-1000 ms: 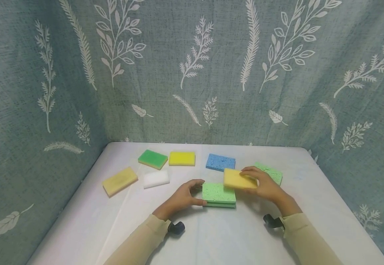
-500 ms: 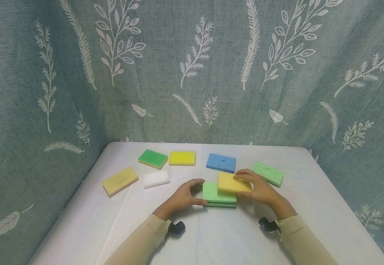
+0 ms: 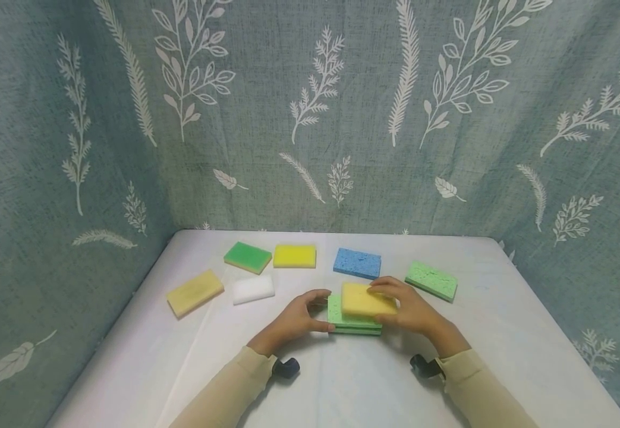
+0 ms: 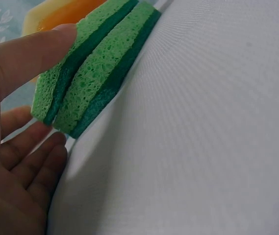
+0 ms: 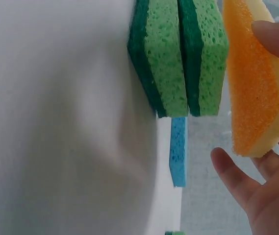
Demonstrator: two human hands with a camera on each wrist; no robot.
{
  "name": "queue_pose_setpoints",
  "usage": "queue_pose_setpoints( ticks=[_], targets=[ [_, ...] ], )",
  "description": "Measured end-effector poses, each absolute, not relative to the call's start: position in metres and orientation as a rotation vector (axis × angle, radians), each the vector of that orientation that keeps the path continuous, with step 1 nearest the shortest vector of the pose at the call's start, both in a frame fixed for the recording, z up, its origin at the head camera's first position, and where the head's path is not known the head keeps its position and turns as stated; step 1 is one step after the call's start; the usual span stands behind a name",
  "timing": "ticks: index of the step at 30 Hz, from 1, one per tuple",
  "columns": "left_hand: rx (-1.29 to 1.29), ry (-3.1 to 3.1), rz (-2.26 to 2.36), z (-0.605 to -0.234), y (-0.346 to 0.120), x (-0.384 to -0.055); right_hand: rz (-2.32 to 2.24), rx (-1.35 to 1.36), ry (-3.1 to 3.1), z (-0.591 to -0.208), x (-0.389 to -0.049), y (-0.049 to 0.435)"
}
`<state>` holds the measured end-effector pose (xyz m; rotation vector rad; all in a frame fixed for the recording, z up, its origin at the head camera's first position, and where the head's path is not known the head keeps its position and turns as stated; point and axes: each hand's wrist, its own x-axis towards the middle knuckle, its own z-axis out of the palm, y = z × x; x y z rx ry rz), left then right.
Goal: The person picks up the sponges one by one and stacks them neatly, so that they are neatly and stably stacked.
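Note:
Two green sponges with dark green scouring layers lie stacked at the middle of the table; the upper green sponge [image 3: 334,309] rests on the lower green sponge [image 4: 105,68]. My left hand [image 3: 296,318] grips the stack's left end, thumb on the near side and fingers at the far side. Above the stack my right hand [image 3: 414,309] holds a yellow sponge [image 3: 365,299] between thumb and fingers. Its orange underside [image 5: 252,73] faces the upper green sponge, with a narrow gap visible in the right wrist view.
Behind the stack lies a blue sponge [image 3: 357,263], with another green sponge [image 3: 431,279] to the right. Toward the left are a bright yellow sponge [image 3: 295,256], a green-topped sponge [image 3: 248,257], a white sponge [image 3: 253,289] and a tan sponge [image 3: 195,293]. Patterned curtains [image 3: 310,119] enclose the table.
My right hand has carried the yellow sponge leftward and slightly nearer, so it now covers much of the green stack. The left hand has stayed in place on the stack.

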<state>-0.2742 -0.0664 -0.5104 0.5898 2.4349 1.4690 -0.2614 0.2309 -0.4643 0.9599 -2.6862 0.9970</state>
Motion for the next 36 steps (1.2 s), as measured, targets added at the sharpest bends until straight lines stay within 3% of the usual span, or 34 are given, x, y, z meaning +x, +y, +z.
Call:
queue_pose_setpoints(
  ticks=[36],
  targets=[
    [0.616, 2.415, 1.494, -0.509, -0.066, -0.274, 0.959, 1.048, -2.736, -0.471, -0.263, 0.205]
  ],
)
